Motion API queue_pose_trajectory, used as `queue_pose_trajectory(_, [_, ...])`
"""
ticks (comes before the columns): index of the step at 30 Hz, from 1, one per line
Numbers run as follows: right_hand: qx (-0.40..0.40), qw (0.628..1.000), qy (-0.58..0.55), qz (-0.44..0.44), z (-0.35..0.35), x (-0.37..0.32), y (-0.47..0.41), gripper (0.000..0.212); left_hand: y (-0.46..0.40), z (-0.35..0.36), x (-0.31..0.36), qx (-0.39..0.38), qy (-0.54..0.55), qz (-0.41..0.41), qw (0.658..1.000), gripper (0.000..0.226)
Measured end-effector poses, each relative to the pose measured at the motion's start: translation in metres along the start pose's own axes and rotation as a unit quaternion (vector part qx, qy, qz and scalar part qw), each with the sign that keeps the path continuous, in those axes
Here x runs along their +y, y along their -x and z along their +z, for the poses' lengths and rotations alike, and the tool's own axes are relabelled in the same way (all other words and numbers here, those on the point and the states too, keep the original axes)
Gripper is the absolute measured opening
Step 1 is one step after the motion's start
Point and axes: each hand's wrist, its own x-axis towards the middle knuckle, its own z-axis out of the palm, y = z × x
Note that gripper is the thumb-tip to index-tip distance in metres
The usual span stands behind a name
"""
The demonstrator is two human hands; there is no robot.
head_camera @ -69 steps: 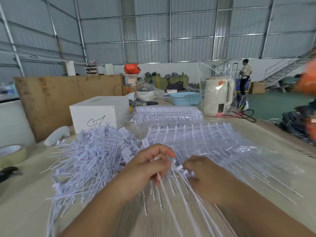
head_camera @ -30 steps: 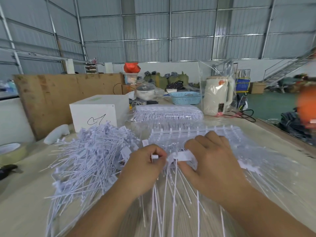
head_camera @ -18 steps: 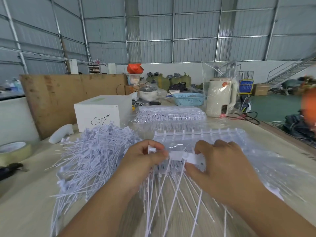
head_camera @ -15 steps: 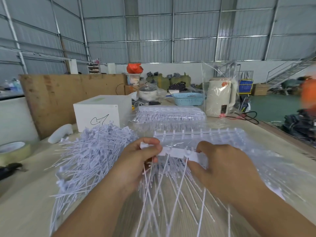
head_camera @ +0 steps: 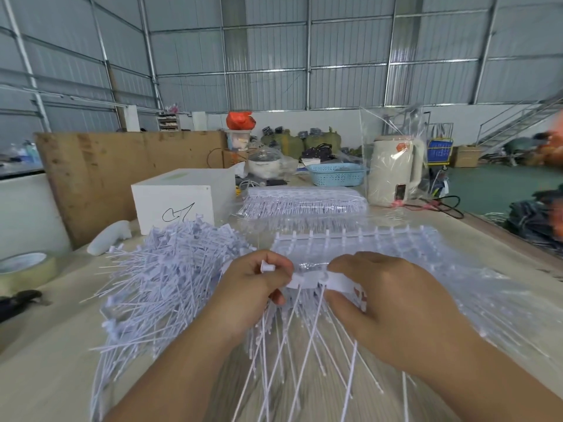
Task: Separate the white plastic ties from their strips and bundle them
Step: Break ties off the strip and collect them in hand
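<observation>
A strip of white plastic ties point(head_camera: 310, 280) hangs between both hands just above the table, its thin tails fanning down towards me. My left hand point(head_camera: 253, 287) pinches the strip's left end, a small white head showing at the fingertips. My right hand point(head_camera: 387, 296) grips the strip's right part, fingers curled over it. A big loose pile of separated ties point(head_camera: 170, 269) lies to the left. Unseparated strips in clear plastic point(head_camera: 380, 248) lie behind the hands, and another packed stack point(head_camera: 304, 204) sits farther back.
On the wooden table point(head_camera: 45, 345) stand a white box point(head_camera: 179, 196), a tape roll point(head_camera: 24, 269), a white handle-like object point(head_camera: 109, 237), a blue basket point(head_camera: 336, 175) and a bagged kettle point(head_camera: 393, 172). A plywood board point(head_camera: 106, 169) leans at the left.
My right hand came up over the strip and took hold of it; the strip rose off the pile and my hands drew slightly apart along it.
</observation>
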Motion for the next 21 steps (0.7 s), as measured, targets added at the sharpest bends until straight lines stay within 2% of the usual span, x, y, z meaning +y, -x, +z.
queue_pose_trajectory(3, [0.008, 1.0, 0.011, 0.02, 0.0, 0.01, 0.0, 0.022, -0.001, -0.002, 0.001, -0.004, -0.002, 0.028, 1.0, 0.02])
queue_pose_trajectory(6, [-0.001, 0.998, 0.058, 0.027, 0.001, 0.016, -0.002, 0.021, 0.0, -0.005, 0.004, -0.002, 0.051, 0.051, 0.997, 0.002])
queue_pose_trajectory(9, [-0.022, 0.995, 0.093, 0.027, 0.0, 0.02, -0.004, 0.018, -0.001, -0.007, 0.006, -0.033, 0.162, 0.039, 0.985, 0.024])
queue_pose_trajectory(13, [-0.038, 0.998, 0.058, -0.004, -0.007, 0.018, -0.004, 0.02, -0.001, -0.009, 0.01, -0.07, 0.261, -0.007, 0.963, 0.02])
queue_pose_trajectory(15, [0.001, 0.999, 0.027, -0.047, -0.01, 0.016, -0.003, 0.024, -0.005, -0.011, 0.007, -0.023, 0.219, -0.012, 0.975, 0.018])
queue_pose_trajectory(17, [0.065, 0.995, 0.01, -0.073, -0.013, 0.012, -0.001, 0.029, -0.007, -0.009, 0.003, 0.026, 0.166, 0.0, 0.986, 0.029])
queue_pose_trajectory(19, [0.074, 0.994, 0.016, -0.079, -0.013, 0.007, -0.001, 0.033, -0.008, -0.007, 0.001, 0.06, 0.159, -0.001, 0.985, 0.034])
queue_pose_trajectory(21, [0.057, 0.997, 0.028, -0.043, -0.014, 0.003, -0.002, 0.04, -0.009, -0.008, 0.001, 0.102, 0.166, -0.004, 0.981, 0.032])
